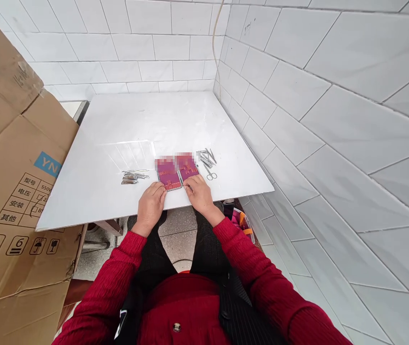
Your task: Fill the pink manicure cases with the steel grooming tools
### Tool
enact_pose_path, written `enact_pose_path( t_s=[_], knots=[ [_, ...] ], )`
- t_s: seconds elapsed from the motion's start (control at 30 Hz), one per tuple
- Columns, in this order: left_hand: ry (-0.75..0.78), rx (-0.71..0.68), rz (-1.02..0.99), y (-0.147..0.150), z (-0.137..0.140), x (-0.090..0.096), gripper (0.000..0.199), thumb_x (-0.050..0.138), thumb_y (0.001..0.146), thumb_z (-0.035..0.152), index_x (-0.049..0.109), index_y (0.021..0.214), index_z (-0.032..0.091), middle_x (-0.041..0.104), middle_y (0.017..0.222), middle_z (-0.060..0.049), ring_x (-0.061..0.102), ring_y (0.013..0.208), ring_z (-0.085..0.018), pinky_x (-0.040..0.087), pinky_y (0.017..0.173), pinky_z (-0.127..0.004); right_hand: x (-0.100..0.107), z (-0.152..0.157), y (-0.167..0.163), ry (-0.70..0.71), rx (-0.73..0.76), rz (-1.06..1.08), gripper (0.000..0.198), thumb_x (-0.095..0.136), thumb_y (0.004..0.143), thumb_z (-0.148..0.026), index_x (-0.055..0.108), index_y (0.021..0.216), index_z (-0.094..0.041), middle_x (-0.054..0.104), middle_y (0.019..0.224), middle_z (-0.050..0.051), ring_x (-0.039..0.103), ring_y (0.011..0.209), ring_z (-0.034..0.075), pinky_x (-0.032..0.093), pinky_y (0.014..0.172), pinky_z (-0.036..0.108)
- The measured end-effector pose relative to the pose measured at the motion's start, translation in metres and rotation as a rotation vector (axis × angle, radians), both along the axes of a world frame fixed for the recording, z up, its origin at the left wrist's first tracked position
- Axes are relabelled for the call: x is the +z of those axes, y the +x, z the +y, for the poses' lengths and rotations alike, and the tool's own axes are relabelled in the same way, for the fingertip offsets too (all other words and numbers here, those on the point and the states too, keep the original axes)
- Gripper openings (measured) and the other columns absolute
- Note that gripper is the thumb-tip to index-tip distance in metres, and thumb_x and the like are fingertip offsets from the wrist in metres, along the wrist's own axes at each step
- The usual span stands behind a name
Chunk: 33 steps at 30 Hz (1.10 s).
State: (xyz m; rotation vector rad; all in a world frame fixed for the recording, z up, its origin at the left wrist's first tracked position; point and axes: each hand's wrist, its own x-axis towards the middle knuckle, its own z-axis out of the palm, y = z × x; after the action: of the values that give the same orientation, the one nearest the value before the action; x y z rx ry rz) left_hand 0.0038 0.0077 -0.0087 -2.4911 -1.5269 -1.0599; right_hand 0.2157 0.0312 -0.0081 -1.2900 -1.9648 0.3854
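An opened manicure case (pixel 169 177) with a red and purple lining and elastic loops lies on the white table. At its near left corner my left hand (pixel 152 202) pinches the rim. My right hand (pixel 199 193) is closed on the near edge of the right half. Part of the case is blurred out. To its left lie several metal manicure tools (pixel 130 178), nail clippers among them. On the right, small scissors (pixel 210 174) rest with their handles toward me, below more metal tools (pixel 206 157).
The white table (pixel 125 115) reaches back to a tiled wall (pixel 170 48), with another tiled wall (pixel 298 120) along the right. A tall cardboard box (pixel 10 134) stands close on the left. A colourful bag (pixel 242 221) sits below the table's right front edge.
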Motion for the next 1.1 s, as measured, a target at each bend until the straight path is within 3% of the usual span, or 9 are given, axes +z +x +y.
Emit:
enact_pose_path(
  t_s=[0.43, 0.6, 0.77, 0.87, 0.97, 1.1],
  knots=[
    [0.000, 0.002, 0.001, 0.001, -0.005, 0.002, 0.023, 0.044, 0.104, 0.021, 0.066, 0.102, 0.018, 0.068, 0.110, -0.011, 0.062, 0.104, -0.026, 0.055, 0.093, -0.044, -0.004, -0.002, -0.003, 0.053, -0.026, 0.034, 0.017, 0.052, 0.091, -0.016, 0.067, 0.093, -0.024, 0.068, 0.102, 0.007, 0.057, 0.105, 0.026, 0.048, 0.092, 0.039],
    [-0.009, 0.021, 0.021, 0.002, -0.008, 0.002, 0.024, 0.043, 0.104, 0.019, 0.067, 0.104, 0.018, 0.069, 0.112, -0.011, 0.062, 0.109, -0.026, 0.055, 0.095, -0.045, 0.013, 0.002, -0.008, 0.091, -0.049, 0.073, 0.014, 0.054, 0.093, -0.022, 0.068, 0.093, -0.023, 0.069, 0.106, 0.009, 0.059, 0.106, 0.026, 0.048, 0.093, 0.040],
    [0.004, 0.035, 0.032, 0.001, -0.008, -0.003, 0.022, 0.046, 0.104, 0.020, 0.067, 0.111, 0.017, 0.069, 0.117, -0.012, 0.062, 0.116, -0.028, 0.055, 0.099, -0.046, 0.046, 0.025, -0.047, 0.006, 0.216, -0.085, 0.015, 0.056, 0.095, -0.020, 0.070, 0.091, -0.023, 0.070, 0.094, 0.005, 0.061, 0.094, 0.022, 0.047, 0.085, 0.035],
    [0.007, 0.056, 0.033, 0.000, -0.008, -0.007, 0.022, 0.047, 0.103, 0.020, 0.068, 0.111, 0.017, 0.071, 0.112, -0.013, 0.065, 0.110, -0.028, 0.056, 0.094, -0.047, 0.062, 0.041, -0.084, -0.054, 0.386, -0.204, 0.013, 0.059, 0.093, -0.017, 0.072, 0.092, -0.021, 0.071, 0.096, 0.005, 0.062, 0.094, 0.021, 0.046, 0.079, 0.031],
    [-0.003, 0.072, 0.034, 0.000, -0.009, -0.008, 0.021, 0.048, 0.103, 0.020, 0.069, 0.106, 0.016, 0.072, 0.102, -0.013, 0.067, 0.102, -0.028, 0.058, 0.088, -0.046, 0.073, 0.058, -0.113, -0.035, 0.413, -0.318, 0.017, 0.057, 0.094, -0.015, 0.073, 0.090, -0.021, 0.071, 0.097, 0.005, 0.061, 0.095, 0.021, 0.044, 0.078, 0.031],
    [0.031, 0.063, 0.035, 0.001, -0.011, -0.005, 0.022, 0.049, 0.102, 0.017, 0.068, 0.113, 0.015, 0.072, 0.116, -0.012, 0.065, 0.113, -0.027, 0.056, 0.097, -0.046, 0.076, 0.076, -0.132, -0.111, 0.353, -0.485, 0.020, 0.056, 0.093, -0.014, 0.074, 0.085, -0.019, 0.072, 0.093, 0.005, 0.061, 0.086, 0.019, 0.040, 0.071, 0.029]
  ],
)
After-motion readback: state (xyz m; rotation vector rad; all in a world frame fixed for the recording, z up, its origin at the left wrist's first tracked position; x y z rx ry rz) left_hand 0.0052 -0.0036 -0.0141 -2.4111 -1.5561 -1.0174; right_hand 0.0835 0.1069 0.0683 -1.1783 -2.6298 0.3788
